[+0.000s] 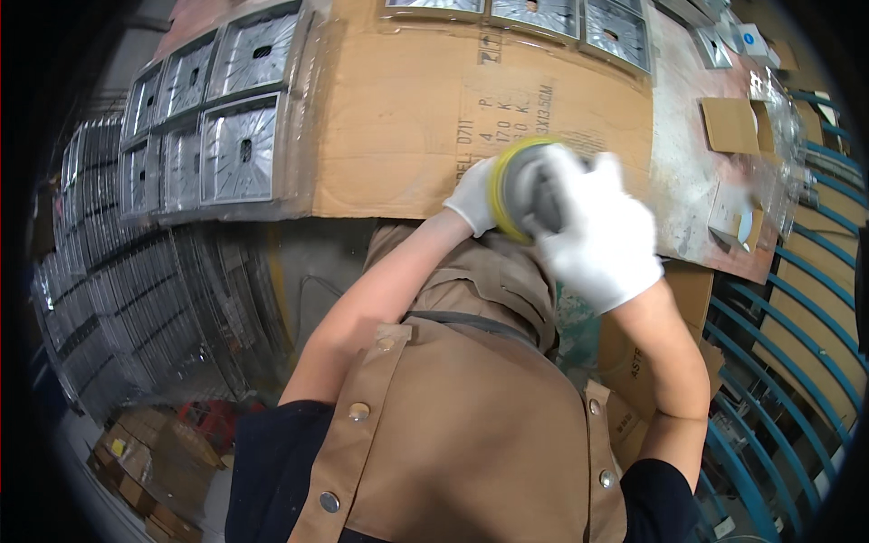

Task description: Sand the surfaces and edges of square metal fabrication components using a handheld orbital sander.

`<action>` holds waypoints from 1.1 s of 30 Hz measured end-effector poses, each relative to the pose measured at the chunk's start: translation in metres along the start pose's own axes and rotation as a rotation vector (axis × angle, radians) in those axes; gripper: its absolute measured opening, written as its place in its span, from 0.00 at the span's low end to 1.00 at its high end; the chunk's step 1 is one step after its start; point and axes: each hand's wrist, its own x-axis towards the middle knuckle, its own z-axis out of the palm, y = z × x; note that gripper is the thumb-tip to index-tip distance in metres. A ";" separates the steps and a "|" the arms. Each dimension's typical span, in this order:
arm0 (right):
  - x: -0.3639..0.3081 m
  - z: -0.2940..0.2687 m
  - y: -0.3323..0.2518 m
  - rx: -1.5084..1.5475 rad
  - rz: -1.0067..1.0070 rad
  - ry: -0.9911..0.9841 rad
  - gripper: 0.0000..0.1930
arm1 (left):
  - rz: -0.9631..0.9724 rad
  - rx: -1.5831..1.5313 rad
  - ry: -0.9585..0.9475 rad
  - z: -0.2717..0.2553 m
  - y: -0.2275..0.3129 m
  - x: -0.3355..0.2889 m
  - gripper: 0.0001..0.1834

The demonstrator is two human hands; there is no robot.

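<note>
Both my hands wear white gloves and meet at the near edge of the cardboard sheet [389, 118]. My right hand [602, 231], blurred by motion, is closed on a round dark grey thing with a yellow rim [501, 185]; its exact kind I cannot make out. Its broad side is tilted up in front of my body. My left hand [472, 199] is right against the left side of the yellow rim. The fingers of that hand are hidden behind the round thing, so I cannot see their grip.
Clear plastic trays hold square grey metal pieces [240, 149] with a central hole at left; more stand at the far edge. Tall stacks of trays [136, 308] rise lower left. At right are an open small carton [731, 127] and blue curved rails [769, 339].
</note>
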 end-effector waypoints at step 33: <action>-0.010 -0.019 0.053 0.108 0.181 0.040 0.26 | -0.257 -0.783 0.051 0.001 0.015 -0.005 0.14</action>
